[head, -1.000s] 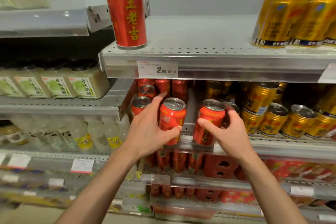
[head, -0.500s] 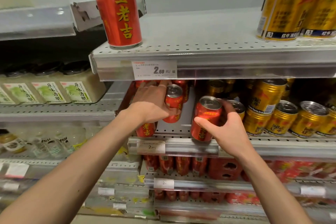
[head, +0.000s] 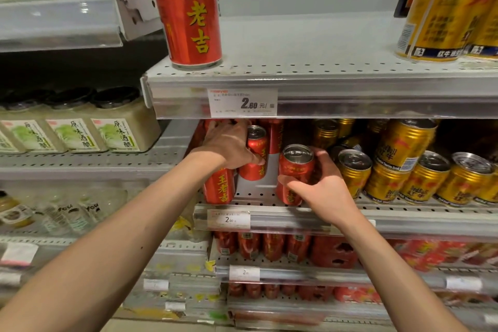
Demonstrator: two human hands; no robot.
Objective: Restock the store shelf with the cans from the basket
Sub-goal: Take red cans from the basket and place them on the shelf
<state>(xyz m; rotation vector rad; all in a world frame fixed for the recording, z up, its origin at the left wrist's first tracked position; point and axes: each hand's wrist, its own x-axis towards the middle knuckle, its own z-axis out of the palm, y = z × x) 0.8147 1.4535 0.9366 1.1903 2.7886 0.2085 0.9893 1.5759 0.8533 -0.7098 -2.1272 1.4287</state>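
- The left hand reached under the upper shelf, its grip curled round a red can held tilted above the middle shelf.
- The right hand gripped a second red can standing at the middle shelf's front edge.
- Gold cans stood just beside it to the right.
- A tall red can stood on the upper shelf.

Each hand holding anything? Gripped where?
Left hand grips a red can around its side, deep on the shelf. Right hand grips another red can around its body at the shelf front.
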